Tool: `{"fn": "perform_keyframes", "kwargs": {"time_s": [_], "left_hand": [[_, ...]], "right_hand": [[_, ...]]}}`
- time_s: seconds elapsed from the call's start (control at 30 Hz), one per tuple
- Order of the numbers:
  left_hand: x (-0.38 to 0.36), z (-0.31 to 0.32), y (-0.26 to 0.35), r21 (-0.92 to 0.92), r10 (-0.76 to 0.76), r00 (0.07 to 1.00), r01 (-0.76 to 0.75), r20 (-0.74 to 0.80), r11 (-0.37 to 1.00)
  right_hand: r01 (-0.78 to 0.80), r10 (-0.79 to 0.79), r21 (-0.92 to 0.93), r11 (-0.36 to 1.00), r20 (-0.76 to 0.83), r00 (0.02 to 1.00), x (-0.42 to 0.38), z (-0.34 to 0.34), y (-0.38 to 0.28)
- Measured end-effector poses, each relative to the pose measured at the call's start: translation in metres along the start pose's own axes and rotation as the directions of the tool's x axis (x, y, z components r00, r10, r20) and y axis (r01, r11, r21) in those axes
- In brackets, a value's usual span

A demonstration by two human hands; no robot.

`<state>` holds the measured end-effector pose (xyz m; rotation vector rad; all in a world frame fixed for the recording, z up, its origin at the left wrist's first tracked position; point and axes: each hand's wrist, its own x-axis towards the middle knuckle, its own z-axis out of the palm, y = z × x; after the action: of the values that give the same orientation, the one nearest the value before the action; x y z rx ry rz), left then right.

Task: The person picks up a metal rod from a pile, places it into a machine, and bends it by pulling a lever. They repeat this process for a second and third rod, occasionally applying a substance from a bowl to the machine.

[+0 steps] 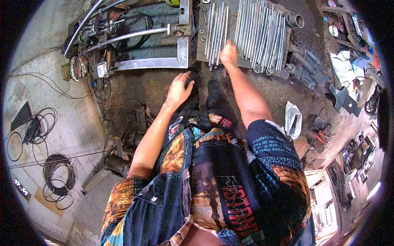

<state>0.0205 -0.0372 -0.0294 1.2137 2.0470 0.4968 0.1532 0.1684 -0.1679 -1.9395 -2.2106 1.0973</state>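
Note:
Many long grey metal rods [260, 35] lie side by side on a dark board, with a smaller row of rods [214, 33] to their left. My right hand [228, 54] is closed at the near end of the smaller row, its fingers wrapped round a metal rod [225, 71] whose end shows just below the hand. Over my left knee rests my left hand [179, 90], empty, with the thumb and fingers apart. It is close to the corner of a metal frame [152, 62].
A machine with a curved bright tube [135, 36] stands at the upper left. A short pipe piece [294, 19] sits right of the rods. Coiled cable [58, 174] lies on the left floor. At right are a white bag [293, 120] and scattered tools.

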Motion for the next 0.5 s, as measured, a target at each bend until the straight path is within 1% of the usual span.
{"fn": "perform_keyframes", "kwargs": {"time_s": [0.03,0.07,0.17,0.23,0.27,0.33,0.37,0.4,0.47,0.5], "left_hand": [[0.0,0.002,-0.001,-0.003,0.011,1.0,-0.011,-0.003,1.0],[0.001,0.003,-0.002,-0.003,0.022,1.0,-0.022,-0.008,1.0],[0.007,0.006,-0.003,0.012,0.066,0.997,-0.066,-0.029,0.998],[0.012,0.004,-0.001,0.015,0.082,0.996,-0.082,-0.047,0.997],[0.015,0.001,0.0,0.019,0.092,0.994,-0.091,-0.061,0.996],[0.018,-0.005,0.007,0.013,0.083,0.994,-0.082,-0.074,0.997],[0.019,-0.006,0.011,0.001,0.064,0.995,-0.064,-0.077,0.998],[0.019,-0.008,0.012,-0.004,0.072,0.993,-0.072,-0.089,0.997],[0.018,-0.01,0.011,-0.035,0.029,0.996,-0.032,-0.085,0.999],[0.017,-0.022,0.005,-0.055,0.027,0.993,-0.034,-0.114,0.998]], "right_hand": [[0.032,-0.032,0.018,0.999,-0.026,0.999,-0.003,0.005,0.006],[0.083,-0.074,0.09,0.992,-0.098,0.992,-0.009,0.011,0.013],[0.084,-0.065,0.133,0.988,-0.141,0.988,-0.016,0.016,0.02],[0.038,-0.006,0.187,0.982,-0.166,0.986,-0.024,0.011,0.019],[0.084,-0.056,0.137,0.987,-0.198,0.979,-0.026,0.013,0.019],[0.058,-0.034,0.277,0.959,-0.09,0.995,-0.039,0.005,0.014],[0.037,-0.022,0.284,0.958,-0.053,0.998,-0.046,0.001,0.01],[0.095,-0.061,0.31,0.946,-0.116,0.991,-0.053,0.004,0.009],[0.19,-0.143,0.319,0.928,-0.166,0.976,-0.067,0.004,0.008],[0.18,-0.131,0.321,0.93,-0.168,0.977,-0.074,0.014,-0.005]]}}
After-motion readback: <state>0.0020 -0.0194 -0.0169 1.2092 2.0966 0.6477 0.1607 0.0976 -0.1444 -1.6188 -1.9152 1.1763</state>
